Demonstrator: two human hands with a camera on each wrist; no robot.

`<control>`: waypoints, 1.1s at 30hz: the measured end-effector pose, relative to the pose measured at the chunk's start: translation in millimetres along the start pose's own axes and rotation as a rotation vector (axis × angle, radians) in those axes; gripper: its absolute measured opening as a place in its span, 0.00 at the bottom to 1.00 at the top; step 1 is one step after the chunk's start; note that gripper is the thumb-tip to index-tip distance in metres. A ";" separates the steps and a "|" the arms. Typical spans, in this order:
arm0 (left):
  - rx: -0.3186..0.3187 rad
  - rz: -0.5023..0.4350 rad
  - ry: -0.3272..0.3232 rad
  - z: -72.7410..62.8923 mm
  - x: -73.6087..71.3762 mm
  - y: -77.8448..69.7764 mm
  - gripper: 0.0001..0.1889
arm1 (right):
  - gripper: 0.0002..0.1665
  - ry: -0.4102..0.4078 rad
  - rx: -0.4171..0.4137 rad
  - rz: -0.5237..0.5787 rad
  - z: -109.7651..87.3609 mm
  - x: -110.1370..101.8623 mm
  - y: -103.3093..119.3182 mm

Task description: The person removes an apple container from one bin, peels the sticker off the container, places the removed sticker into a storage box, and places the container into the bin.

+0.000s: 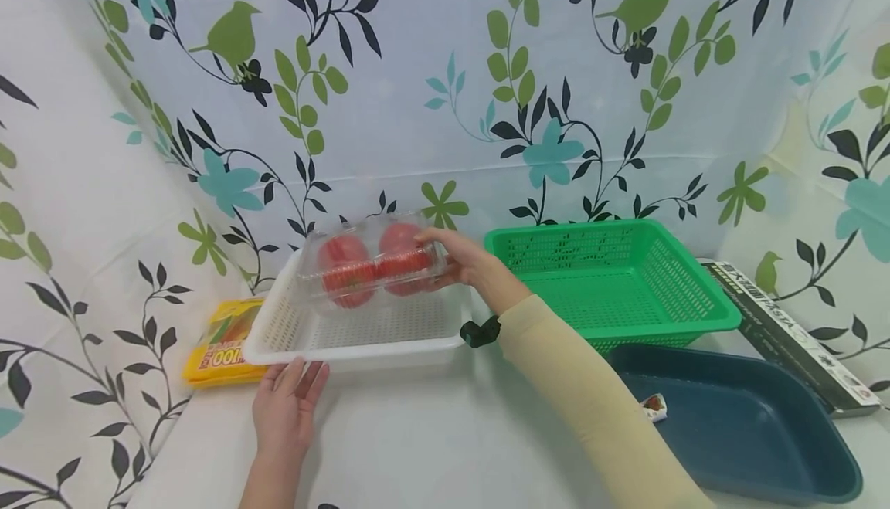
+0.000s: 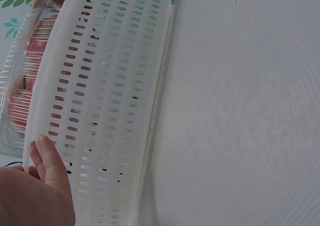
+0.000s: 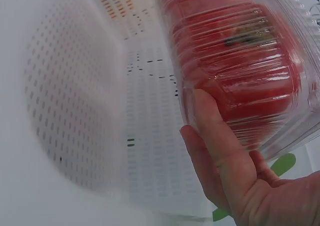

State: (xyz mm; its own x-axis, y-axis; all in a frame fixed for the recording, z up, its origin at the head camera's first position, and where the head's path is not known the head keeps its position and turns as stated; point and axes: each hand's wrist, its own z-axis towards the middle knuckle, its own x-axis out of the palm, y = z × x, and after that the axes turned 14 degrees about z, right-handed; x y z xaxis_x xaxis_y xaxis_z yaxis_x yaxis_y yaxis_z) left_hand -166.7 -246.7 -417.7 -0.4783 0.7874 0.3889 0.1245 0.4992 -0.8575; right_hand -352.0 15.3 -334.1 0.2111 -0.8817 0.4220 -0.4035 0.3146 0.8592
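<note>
A clear plastic pack of tomatoes (image 1: 351, 269) is held above the white basket (image 1: 396, 353), tilted, with large red fruit inside. My right hand (image 1: 462, 258) grips its right end; in the right wrist view the fingers (image 3: 220, 136) lie against the ribbed plastic. My left hand (image 1: 288, 405) is at the basket's front left rim. Its fingers are fairly straight, and in the left wrist view the fingertips (image 2: 44, 142) are right at the rim and the slotted wall.
A yellow packet (image 1: 225, 343) lies left of the white basket. To the right are a green basket (image 1: 542, 240), a dark blue tray (image 1: 737, 424) with a small wrapped piece (image 1: 654, 407) at its left side, and a long flat box (image 1: 793, 339). A patterned cloth hangs behind.
</note>
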 end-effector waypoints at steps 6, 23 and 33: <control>-0.016 -0.009 0.002 0.1 -0.3 -1.8 0.16 | 0.37 0.010 0.018 -0.008 7.2 2.6 -2.9; 0.030 0.001 0.011 1.0 0.8 2.4 0.14 | 0.34 -0.013 0.017 -0.008 24.4 8.5 -19.7; 0.045 0.028 -0.001 1.0 3.2 2.7 0.13 | 0.36 -0.037 0.035 -0.063 31.2 14.0 -26.3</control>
State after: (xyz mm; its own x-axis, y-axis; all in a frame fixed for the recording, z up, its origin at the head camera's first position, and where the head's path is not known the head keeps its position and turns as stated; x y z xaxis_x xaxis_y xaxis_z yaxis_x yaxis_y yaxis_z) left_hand -168.8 -243.2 -419.2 -0.4757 0.8006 0.3644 0.0989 0.4604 -0.8822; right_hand -366.2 -16.3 -359.8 0.2046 -0.9120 0.3556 -0.4213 0.2459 0.8730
